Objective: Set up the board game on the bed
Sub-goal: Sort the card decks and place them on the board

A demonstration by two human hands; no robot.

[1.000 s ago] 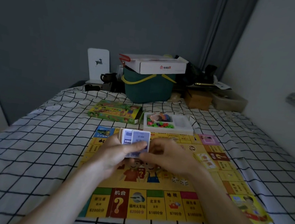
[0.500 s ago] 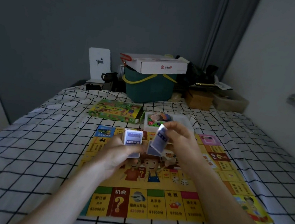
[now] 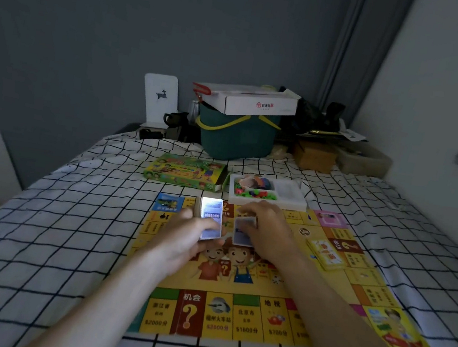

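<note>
At frame centre, the left hand (image 3: 182,243) grips the card stack (image 3: 211,218) while the right hand (image 3: 268,231) pinches one card (image 3: 244,230) over the board (image 3: 223,287); deal singly, keeping the stack square.

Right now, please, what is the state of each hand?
Left hand: grips the stack of cards, upright above the board.
Right hand: pinches a single card, low over the game board.
</note>
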